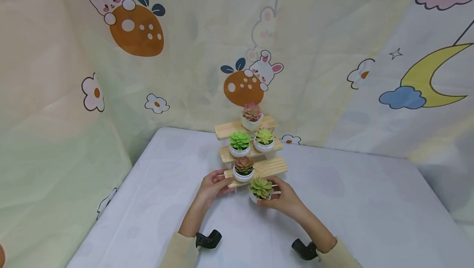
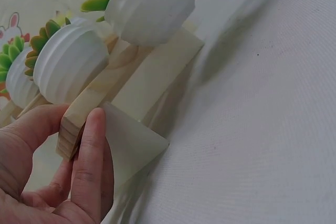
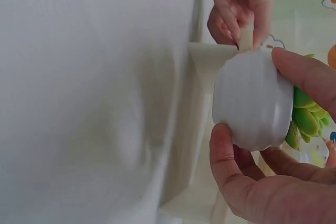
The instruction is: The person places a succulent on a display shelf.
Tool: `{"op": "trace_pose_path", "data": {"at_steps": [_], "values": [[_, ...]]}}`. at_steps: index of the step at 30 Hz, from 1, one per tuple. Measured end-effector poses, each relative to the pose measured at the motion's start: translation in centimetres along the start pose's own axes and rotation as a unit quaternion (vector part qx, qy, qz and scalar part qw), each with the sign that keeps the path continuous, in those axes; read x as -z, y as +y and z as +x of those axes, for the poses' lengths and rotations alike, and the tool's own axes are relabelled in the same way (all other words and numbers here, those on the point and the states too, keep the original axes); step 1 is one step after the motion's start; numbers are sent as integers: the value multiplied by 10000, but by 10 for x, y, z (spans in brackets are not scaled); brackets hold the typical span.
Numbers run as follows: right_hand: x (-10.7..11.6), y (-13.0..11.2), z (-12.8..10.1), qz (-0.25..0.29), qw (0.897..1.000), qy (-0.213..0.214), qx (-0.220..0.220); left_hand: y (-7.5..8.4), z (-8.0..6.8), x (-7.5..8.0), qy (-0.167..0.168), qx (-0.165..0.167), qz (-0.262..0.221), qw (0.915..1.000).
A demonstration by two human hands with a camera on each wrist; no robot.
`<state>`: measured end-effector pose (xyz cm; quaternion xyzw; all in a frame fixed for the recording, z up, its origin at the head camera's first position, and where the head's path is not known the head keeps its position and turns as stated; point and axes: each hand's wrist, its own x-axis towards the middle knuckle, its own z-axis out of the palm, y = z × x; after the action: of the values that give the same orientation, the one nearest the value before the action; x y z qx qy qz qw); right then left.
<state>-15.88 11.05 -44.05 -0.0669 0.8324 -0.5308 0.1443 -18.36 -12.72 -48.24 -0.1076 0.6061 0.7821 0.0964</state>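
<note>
A three-step plant stand with wooden shelves (image 1: 272, 166) stands on the table. My left hand (image 1: 212, 188) pinches the left end of its lowest shelf (image 2: 79, 114) between thumb and fingers. In my right hand (image 1: 286, 200) is a green potted succulent (image 1: 261, 189), its white pot (image 3: 252, 100) gripped round the sides just in front of the lowest shelf. A reddish-brown succulent (image 1: 244, 166) sits at that shelf's left. On the middle shelf are a bright green succulent (image 1: 240, 142) and a yellow-green one (image 1: 264, 138). A pink succulent (image 1: 252, 116) tops the stand.
A white cloth covers the table (image 1: 352, 202). Behind the stand hangs a printed curtain (image 1: 200, 79) with rabbits, flowers and a moon. Each wrist wears a black camera, one on the left (image 1: 209, 239) and one on the right (image 1: 304, 249).
</note>
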Motion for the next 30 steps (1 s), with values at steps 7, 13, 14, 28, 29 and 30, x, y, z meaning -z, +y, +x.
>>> {"op": "trace_pose_path", "data": {"at_steps": [7,13,14,28,29,30], "values": [[9,-7,0,12,9996,285,-39,-1,1,0,1,31,5,10000],[15,-11,4,-16,9989,459,-27,-2,1,0,-80,-8,51,10000],[16,-11,5,-27,9987,510,-49,-1,2,0,-94,0,66,9999],[26,-7,21,13,9951,987,104,-3,3,1,-30,71,123,9999],[26,-6,23,10,9948,1011,92,-3,3,1,-30,64,123,9999],[27,-6,24,4,9947,1029,87,-3,2,2,-33,55,123,9999]]}}
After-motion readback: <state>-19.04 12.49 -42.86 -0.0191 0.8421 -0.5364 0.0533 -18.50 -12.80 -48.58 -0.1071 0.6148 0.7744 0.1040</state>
